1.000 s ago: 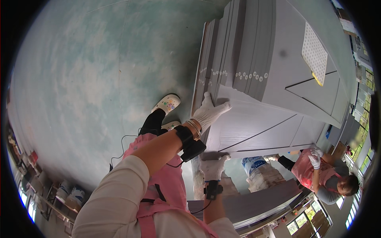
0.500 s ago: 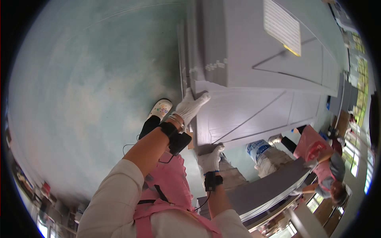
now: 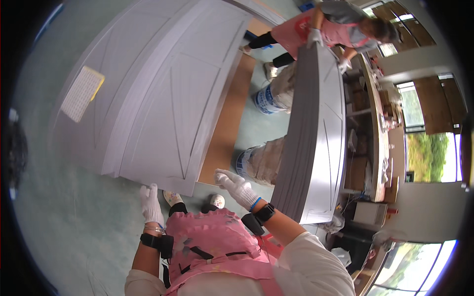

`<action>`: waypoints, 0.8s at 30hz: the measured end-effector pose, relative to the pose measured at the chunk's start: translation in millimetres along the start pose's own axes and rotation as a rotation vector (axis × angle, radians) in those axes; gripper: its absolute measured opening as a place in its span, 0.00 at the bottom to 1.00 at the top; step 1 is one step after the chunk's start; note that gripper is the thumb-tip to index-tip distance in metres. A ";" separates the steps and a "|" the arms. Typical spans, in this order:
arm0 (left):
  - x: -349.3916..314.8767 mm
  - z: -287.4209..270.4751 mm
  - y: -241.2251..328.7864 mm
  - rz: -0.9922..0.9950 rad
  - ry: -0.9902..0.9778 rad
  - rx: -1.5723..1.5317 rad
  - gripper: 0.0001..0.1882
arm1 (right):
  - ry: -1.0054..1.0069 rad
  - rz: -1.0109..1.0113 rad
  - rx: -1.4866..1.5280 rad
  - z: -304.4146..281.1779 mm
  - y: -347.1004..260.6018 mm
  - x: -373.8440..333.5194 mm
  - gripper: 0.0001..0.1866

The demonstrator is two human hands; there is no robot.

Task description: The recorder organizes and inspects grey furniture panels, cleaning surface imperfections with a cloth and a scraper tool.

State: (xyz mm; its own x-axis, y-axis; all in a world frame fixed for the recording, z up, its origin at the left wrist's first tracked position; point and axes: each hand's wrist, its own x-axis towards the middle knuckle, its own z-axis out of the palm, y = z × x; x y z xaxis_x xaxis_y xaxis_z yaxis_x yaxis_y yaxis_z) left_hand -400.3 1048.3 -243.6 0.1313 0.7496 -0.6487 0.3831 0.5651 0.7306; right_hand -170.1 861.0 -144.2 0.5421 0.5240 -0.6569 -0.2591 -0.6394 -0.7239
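Note:
A large grey panel (image 3: pixel 170 98) with thin dark diagonal lines lies at the front of a stack. My left hand (image 3: pixel 151 207), in a white knit glove, is just off its near edge, with fingers up and apart and nothing visible in them. To the right of the panel's near corner is my right hand (image 3: pixel 237 190), also gloved. Its fingers are curled together in the air, with nothing seen in them. Below the grey panel, a brown board (image 3: pixel 229 121) shows along the right side.
Another stack of grey panels (image 3: pixel 308 133) rests on wrapped buckets (image 3: pixel 266 100) at the right. A co-worker in a pink apron (image 3: pixel 295 32) has gloved hands on its far end. A white ridged sheet (image 3: pixel 83 93) lies on the left panels. A cluttered workbench (image 3: pixel 375 123) runs beyond.
My view has swung toward the right-hand stack and the windows. Both my hands have let go of the panel's near edge and are now apart from it.

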 end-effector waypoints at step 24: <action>-356.5 381.4 -8.0 -0.098 -0.945 0.396 0.41 | 0.685 0.309 -0.185 -437.5 266.0 -304.3 0.39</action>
State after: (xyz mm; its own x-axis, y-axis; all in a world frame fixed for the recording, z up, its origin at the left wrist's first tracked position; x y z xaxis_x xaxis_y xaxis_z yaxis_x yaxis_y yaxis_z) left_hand -101.5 645.1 -99.5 0.6833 0.0324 -0.7295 0.6826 0.3265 0.6538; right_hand -54.3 285.3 -44.6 0.8562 -0.1201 -0.5025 -0.3739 -0.8153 -0.4421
